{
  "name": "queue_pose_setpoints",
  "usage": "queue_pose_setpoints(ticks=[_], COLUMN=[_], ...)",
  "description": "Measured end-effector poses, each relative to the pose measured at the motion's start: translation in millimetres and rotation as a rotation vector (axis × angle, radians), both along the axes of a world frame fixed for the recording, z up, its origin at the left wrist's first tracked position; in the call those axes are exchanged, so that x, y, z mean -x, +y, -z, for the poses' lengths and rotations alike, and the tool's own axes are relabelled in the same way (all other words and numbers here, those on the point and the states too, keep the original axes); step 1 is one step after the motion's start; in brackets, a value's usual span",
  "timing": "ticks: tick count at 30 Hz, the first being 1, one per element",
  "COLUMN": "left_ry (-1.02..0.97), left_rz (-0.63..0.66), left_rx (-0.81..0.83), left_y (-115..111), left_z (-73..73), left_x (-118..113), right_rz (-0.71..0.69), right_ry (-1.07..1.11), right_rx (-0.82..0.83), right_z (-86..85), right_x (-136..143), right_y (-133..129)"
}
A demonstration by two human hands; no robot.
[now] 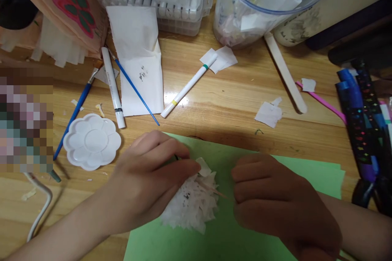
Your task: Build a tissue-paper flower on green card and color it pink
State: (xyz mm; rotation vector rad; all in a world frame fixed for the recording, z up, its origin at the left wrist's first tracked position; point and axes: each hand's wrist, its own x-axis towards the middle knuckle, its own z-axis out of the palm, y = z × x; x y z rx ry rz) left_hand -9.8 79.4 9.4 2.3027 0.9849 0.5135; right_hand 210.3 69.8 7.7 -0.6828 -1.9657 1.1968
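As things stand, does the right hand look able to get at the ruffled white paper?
Probably yes: the right hand is just beside the ruffled white paper, with only green sheet and a thin stick showing between. The left hand covers its upper left, but the right edge looks free.

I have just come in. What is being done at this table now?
The person's left hand pinches a small white paper piece at the upper edge of a ruffled white paper bundle, over green paper. The right hand is curled to the side, apart from the bundle; whether it holds anything is hard to see. A white flower-shaped palette lies left of the left hand, and a white marker lies beyond the hands.
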Motion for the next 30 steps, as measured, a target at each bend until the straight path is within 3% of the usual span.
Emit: queue_pose_setpoints(ticks=[3, 8, 11, 19, 23, 30], left_ry=[0.016, 0.0, -0.013, -0.109, -0.116, -0.14], left_rz=[0.03, 0.071, 0.079, -0.072, -0.08, -0.106], left_rx=[0.033, 0.047, 0.06, 0.234, 0.256, 0.269], left_y=[0, 1, 1, 5, 6, 5], left_z=[-1.4, -1.3, -1.8, -2.7, -1.6, -0.9], left_x=[1, 2, 1, 2, 3, 1], right_rz=[-0.02, 0.105, 0.045, -0.032, -0.056, -0.039], right_ry=[0.015, 0.119, 0.089, 0.032, 0.017, 0.026], right_rx=[0.052, 0.234, 0.262, 0.265, 0.277, 0.481], right_z=[-1.7, 2.9, 6.0, 1.3, 3.5, 7.9], right_x=[-6, -5, -2, -1, -1, -2], right_y=[2, 4, 5, 11, 12, 12])
